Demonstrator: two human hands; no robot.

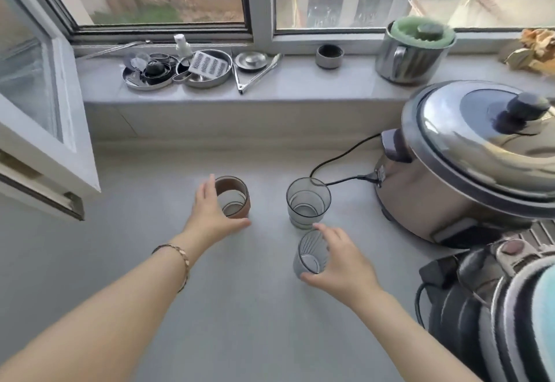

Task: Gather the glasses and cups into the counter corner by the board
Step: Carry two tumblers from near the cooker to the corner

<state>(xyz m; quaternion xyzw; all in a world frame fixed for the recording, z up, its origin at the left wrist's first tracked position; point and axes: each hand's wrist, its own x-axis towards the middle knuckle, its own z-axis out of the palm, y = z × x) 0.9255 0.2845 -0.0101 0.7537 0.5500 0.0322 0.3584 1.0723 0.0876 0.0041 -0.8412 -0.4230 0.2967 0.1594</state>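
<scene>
Three drinking vessels stand on the grey counter [150, 231]. My left hand [210, 212] wraps around a glass cup with a brown sleeve [237, 201], fingers on its left side and thumb at its front base. My right hand [342, 264] grips a small ribbed glass [309, 251], which tilts a little, between index finger on the rim and thumb low at the front. A taller smoky grey glass [307, 201] stands untouched just behind the ribbed one. No board is in view.
A steel slow cooker [450, 177] fills the right side, its black cord [339, 159] looping behind the grey glass. A dark appliance [480, 306] sits bottom right. The sill holds metal dishes [180, 70], tongs [258, 76] and a lidded pot [416, 51]. An open window sash [45, 141] juts in at left.
</scene>
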